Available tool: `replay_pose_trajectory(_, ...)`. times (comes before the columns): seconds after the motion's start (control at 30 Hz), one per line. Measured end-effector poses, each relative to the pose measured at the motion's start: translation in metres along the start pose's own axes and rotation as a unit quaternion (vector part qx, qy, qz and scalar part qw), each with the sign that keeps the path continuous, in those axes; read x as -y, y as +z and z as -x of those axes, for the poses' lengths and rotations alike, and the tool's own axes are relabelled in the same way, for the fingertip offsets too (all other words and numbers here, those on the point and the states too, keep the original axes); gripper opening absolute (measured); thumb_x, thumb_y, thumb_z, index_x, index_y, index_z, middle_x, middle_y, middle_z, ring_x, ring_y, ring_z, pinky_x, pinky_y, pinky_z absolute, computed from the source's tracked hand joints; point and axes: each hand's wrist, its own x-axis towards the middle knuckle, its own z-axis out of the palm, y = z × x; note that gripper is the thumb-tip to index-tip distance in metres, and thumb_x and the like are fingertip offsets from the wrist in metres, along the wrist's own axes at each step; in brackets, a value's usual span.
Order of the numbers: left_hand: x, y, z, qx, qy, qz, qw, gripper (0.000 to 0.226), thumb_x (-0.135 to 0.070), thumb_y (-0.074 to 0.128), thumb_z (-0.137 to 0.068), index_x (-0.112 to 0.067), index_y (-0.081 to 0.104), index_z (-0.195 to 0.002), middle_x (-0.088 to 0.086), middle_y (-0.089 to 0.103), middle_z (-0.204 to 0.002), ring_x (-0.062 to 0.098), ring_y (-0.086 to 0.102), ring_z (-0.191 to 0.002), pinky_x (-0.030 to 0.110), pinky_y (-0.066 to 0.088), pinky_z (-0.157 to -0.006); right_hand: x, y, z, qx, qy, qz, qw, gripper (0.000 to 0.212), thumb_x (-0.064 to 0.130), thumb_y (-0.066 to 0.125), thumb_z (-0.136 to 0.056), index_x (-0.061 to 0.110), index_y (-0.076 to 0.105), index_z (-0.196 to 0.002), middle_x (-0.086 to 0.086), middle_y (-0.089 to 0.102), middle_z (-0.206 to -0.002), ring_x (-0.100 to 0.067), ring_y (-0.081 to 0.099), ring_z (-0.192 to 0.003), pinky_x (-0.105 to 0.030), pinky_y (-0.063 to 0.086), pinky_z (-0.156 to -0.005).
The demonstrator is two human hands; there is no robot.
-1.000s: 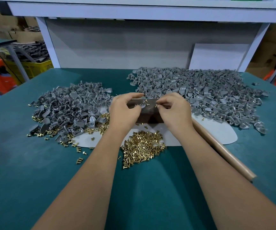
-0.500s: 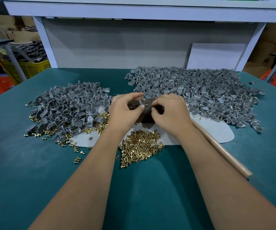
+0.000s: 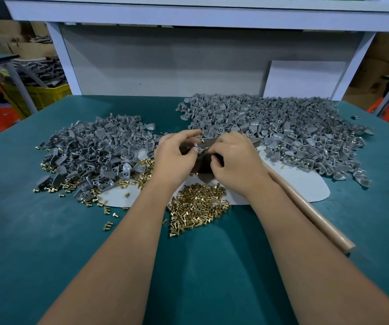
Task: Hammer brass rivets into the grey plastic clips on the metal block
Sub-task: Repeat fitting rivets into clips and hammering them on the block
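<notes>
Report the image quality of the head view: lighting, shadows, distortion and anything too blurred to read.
Head view: even overhead light, no harsh glare; soft shadows of the forearms fall on the green table. Wide-angle lens bows the white shelf and table edges. Left hand and right hand are slightly soft over the metal block, so what each pinches is unreadable. The rivet pile is sharp.

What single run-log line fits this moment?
stage: setting parts | both hands at metal block | wooden handle on table, unheld
</notes>
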Motion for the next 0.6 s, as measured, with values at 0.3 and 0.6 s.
replay_pose_trajectory(0.3,0.0011,-0.0009,0.0004,-0.014,-0.006,-0.008,1.000,0.032,-0.011,0.068,-0.086,-0.028,0.072,-0.113,-0.010,0.071,-0.094,0.023,0.057,-0.116,0.046,0.048,-0.100,-0.0007,0.0058,-0.0027,-0.011,0.039,-0.042,0.998,0.012,0.007,0.055,-0.091,0.007,0.065,-0.097,-0.005,0.059,-0.098,-0.021,0.047,-0.097,-0.034,0.040,-0.087)
replay_pose_trajectory(0.6,-0.0046,-0.0014,0.0032,-0.028,-0.007,0.001,1.000,0.025,-0.007,0.066,-0.087,-0.023,0.075,-0.105,-0.010,0.072,-0.100,0.006,0.065,-0.099,0.038,0.054,-0.096,0.0002,-0.0002,-0.0007,0.011,-0.006,-0.002,1.000,0.007,0.017,0.058,-0.084,0.012,0.060,-0.088,0.000,0.056,-0.090,-0.017,0.044,-0.088,-0.030,0.040,-0.081)
